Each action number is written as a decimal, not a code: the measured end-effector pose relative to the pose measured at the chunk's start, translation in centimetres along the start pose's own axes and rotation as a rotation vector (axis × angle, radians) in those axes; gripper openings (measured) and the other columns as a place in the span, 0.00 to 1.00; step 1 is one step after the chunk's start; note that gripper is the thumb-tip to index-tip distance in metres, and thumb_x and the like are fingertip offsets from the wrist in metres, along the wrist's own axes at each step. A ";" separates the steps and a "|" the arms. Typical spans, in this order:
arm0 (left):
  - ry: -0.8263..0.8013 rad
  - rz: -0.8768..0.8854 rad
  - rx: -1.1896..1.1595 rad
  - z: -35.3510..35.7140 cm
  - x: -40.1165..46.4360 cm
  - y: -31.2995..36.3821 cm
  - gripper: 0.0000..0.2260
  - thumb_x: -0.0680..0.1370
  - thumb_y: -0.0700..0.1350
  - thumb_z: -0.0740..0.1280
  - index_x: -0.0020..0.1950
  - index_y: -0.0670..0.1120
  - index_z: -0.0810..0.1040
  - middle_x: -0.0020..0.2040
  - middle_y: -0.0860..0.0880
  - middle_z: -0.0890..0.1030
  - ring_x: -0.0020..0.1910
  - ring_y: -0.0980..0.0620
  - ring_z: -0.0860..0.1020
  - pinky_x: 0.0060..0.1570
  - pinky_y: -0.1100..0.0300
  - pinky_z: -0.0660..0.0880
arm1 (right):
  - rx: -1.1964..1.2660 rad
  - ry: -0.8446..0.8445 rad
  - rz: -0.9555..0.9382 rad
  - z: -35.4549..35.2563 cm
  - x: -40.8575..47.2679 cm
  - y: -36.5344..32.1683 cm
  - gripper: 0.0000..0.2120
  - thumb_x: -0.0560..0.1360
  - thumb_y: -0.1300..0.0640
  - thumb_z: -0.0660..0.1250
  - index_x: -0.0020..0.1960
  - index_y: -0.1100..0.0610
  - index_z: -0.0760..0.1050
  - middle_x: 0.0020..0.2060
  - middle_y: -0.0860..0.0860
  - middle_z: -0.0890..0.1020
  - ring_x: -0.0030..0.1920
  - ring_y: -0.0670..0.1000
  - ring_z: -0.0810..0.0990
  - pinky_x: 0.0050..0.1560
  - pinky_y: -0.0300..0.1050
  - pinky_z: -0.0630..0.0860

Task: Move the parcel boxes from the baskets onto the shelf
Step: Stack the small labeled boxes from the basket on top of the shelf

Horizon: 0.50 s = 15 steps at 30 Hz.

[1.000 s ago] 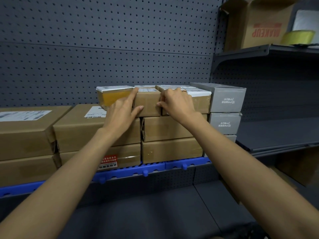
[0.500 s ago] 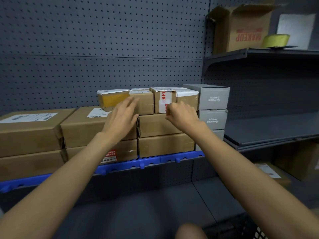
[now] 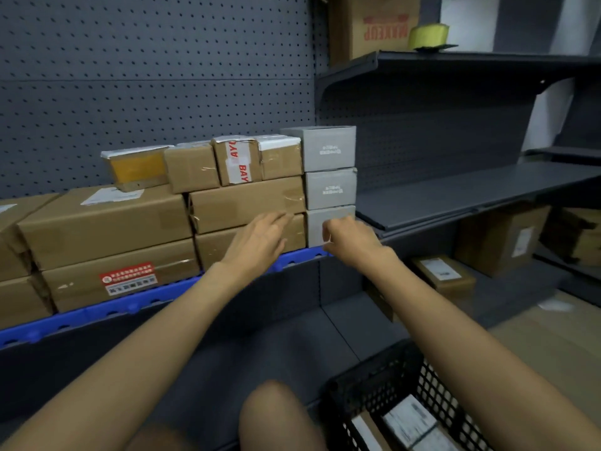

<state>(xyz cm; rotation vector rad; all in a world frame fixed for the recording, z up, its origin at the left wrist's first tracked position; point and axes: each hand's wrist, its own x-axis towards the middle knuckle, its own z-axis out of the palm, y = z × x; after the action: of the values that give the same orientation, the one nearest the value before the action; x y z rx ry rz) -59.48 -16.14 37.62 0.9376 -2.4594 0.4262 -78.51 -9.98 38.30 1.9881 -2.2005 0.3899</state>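
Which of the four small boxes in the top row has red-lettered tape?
The third small box from the left: white tape with red letters runs down its front. The leftmost shows yellow tape; the other two are plain brown with clear tape.
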 end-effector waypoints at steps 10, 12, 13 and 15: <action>-0.236 0.122 -0.115 12.7 0.2 10.2 0.24 0.80 0.47 0.64 0.76 0.47 0.64 0.72 0.48 0.68 0.71 0.47 0.66 0.59 0.49 0.76 | 0.036 -0.203 0.219 9.4 -7.5 10.9 0.11 0.78 0.56 0.65 0.59 0.58 0.75 0.54 0.59 0.79 0.55 0.62 0.78 0.45 0.51 0.73; -0.297 0.143 -0.131 15.3 -0.5 12.2 0.24 0.81 0.47 0.63 0.76 0.48 0.62 0.73 0.50 0.67 0.71 0.48 0.65 0.58 0.51 0.76 | 0.057 -0.262 0.273 11.8 -9.1 12.7 0.12 0.78 0.56 0.64 0.60 0.59 0.74 0.55 0.60 0.79 0.56 0.63 0.77 0.47 0.51 0.72; -0.330 0.154 -0.138 16.6 -0.9 13.2 0.24 0.81 0.47 0.62 0.76 0.48 0.62 0.73 0.50 0.66 0.71 0.49 0.65 0.58 0.50 0.76 | 0.067 -0.289 0.298 13.0 -9.9 13.4 0.12 0.78 0.56 0.64 0.60 0.60 0.73 0.55 0.60 0.78 0.57 0.63 0.77 0.47 0.51 0.72; -0.412 0.177 -0.150 19.3 -2.1 14.9 0.24 0.81 0.47 0.62 0.77 0.49 0.61 0.74 0.51 0.66 0.71 0.48 0.64 0.59 0.49 0.75 | 0.084 -0.329 0.323 15.8 -11.6 14.6 0.10 0.79 0.57 0.62 0.58 0.61 0.72 0.54 0.61 0.77 0.55 0.63 0.77 0.45 0.51 0.69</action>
<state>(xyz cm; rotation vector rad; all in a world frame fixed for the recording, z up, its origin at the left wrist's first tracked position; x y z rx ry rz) -74.42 -12.79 18.52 0.8120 -2.9130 0.1064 -90.69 -2.20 18.56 1.8456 -2.7664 0.2044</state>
